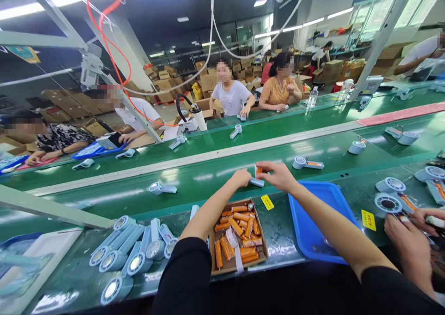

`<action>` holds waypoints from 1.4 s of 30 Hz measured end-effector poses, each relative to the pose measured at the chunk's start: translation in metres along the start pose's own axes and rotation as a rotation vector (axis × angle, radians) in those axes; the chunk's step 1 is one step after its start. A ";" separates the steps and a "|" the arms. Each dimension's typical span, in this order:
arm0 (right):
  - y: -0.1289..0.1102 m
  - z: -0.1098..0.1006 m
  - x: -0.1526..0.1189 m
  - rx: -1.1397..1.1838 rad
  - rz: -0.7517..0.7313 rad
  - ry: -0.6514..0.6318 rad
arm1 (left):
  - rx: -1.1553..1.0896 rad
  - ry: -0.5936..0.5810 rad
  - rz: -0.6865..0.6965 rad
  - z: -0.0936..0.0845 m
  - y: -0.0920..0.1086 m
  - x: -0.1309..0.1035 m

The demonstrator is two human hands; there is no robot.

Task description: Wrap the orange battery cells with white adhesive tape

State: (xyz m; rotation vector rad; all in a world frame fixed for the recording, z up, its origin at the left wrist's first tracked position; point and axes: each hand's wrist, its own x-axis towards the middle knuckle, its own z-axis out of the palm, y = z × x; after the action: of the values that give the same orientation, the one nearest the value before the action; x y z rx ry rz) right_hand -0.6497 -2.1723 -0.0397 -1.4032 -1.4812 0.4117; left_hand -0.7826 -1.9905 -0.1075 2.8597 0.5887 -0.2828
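Note:
Both my hands are over the green conveyor. My left hand [242, 178] is closed, its fingers at the end of a light blue handheld fan [257, 182] whose head is hidden behind it. Just to the right, my right hand [278, 176] pinches a small orange battery [258, 172] with white at its edge, close above the fan handle. Below my forearms sits a cardboard box [212, 265] of several orange batteries [239, 229]. Several light blue fans [137, 261] lie in a pile to the left of the box.
A blue tray [314, 217] lies under my right forearm. Several fans, such as one fan [162, 188], lie along the conveyor [205, 172]. A co-worker's hands [408, 241] work at the right edge among more fans. Several people sit across the line. A metal post [55, 208] stands left.

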 end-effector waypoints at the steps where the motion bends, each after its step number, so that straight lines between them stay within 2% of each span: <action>1: 0.011 0.004 0.011 -0.095 0.046 -0.024 | -0.028 -0.013 -0.006 0.000 -0.002 0.004; 4: 0.045 0.018 0.032 -0.328 0.180 -0.170 | -0.121 -0.029 -0.023 0.004 -0.010 0.013; 8: 0.071 0.031 0.034 -0.427 0.209 -0.292 | -0.205 0.045 -0.071 0.017 -0.016 0.016; 12: 0.076 0.031 0.027 -0.543 0.183 -0.366 | -0.233 0.102 -0.123 0.023 -0.012 0.019; 18: 0.084 0.024 0.021 -0.753 0.165 -0.459 | -0.258 0.128 -0.183 0.024 -0.008 0.028; 23: 0.090 0.028 0.014 -0.890 0.187 -0.564 | -0.299 0.156 -0.224 0.028 -0.002 0.032; 29: 0.098 0.037 0.016 -0.938 0.231 -0.642 | -0.342 0.166 -0.266 0.029 0.006 0.036; 32: 0.102 0.039 0.024 -0.922 0.237 -0.675 | -0.356 0.162 -0.271 0.024 0.012 0.038; 35: 0.096 0.040 0.027 -0.876 0.172 -0.695 | -0.370 0.171 -0.267 0.012 0.029 0.029; 38: 0.089 0.035 0.027 -0.823 0.069 -0.700 | -0.383 0.222 -0.248 -0.001 0.049 0.011; 40: 0.097 0.029 0.032 -0.799 0.026 -0.695 | -0.372 0.319 -0.255 -0.004 0.053 -0.009; 41: 0.105 0.025 0.035 -0.764 0.029 -0.666 | -0.368 0.374 -0.216 -0.003 0.053 -0.025; 42: 0.114 0.020 0.038 -0.638 0.112 -0.536 | -0.367 0.421 -0.143 -0.001 0.052 -0.047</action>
State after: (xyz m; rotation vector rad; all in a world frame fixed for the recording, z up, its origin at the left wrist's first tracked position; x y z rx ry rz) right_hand -0.5974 -2.1007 -0.1235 -1.9851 -2.0939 0.4243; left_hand -0.8034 -2.0545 -0.0877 2.5256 0.8235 0.3813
